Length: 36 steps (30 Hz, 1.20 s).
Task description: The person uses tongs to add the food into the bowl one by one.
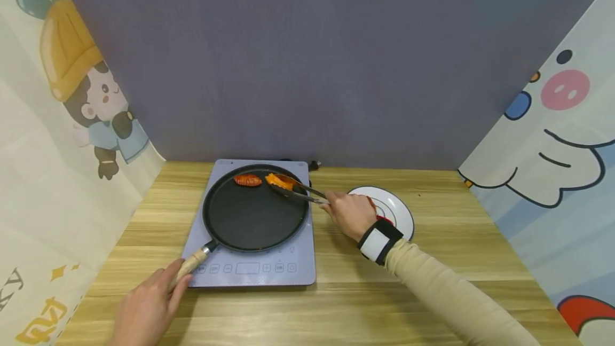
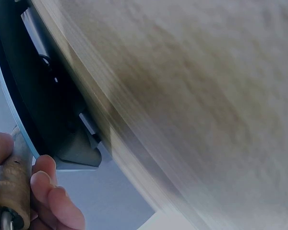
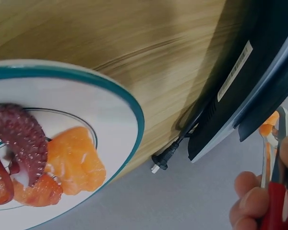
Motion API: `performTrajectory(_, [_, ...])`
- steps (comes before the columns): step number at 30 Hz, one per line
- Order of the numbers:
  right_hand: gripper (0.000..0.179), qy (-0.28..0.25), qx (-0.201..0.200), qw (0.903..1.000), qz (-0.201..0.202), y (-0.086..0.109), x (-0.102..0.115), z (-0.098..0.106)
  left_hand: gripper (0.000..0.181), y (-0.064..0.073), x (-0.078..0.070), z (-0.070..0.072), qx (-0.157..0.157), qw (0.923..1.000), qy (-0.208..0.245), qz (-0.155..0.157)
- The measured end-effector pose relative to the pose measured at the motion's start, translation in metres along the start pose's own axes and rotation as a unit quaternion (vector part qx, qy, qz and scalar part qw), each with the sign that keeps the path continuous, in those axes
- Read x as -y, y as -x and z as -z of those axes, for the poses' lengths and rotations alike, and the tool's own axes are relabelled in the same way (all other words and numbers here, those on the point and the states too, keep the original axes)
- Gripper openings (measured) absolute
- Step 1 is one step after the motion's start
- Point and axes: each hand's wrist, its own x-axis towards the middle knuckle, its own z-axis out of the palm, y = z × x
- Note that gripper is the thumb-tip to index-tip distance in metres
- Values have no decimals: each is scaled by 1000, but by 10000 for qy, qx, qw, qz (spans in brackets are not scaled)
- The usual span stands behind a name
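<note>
My left hand (image 1: 151,300) grips the wooden handle (image 1: 191,263) of a flat black frying pan (image 1: 254,218). The left wrist view shows thumb and fingers around that handle. Metal tongs (image 1: 312,198) with a red grip (image 3: 278,208) are held in my right hand (image 1: 351,212), reaching over the pan's right side. Between the tong tips is an orange food piece (image 1: 275,180), at the pan's far right. A reddish, scored piece (image 1: 247,180) lies in the pan to its left. Partly hidden beneath my right wrist stands a white plate (image 1: 405,215).
The pan sits on a light induction cooker (image 1: 298,279). On the plate are a salmon-like slice (image 3: 77,163), a dark red octopus tentacle (image 3: 26,139) and other red pieces. Behind the cooker lies a black plug (image 3: 165,155). A grey panel (image 1: 307,68) rises at the back.
</note>
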Motion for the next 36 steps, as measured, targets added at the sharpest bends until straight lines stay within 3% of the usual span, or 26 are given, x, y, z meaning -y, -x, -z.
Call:
performTrajectory(11, [27, 9, 146, 9998, -125, -1, 3, -4, 40, 0, 0, 0, -10, 10000, -33, 10])
performTrajectory(36, [28, 25, 24, 9999, -154, 1, 6, 1, 40, 0, -1, 1, 45, 10000, -5, 5])
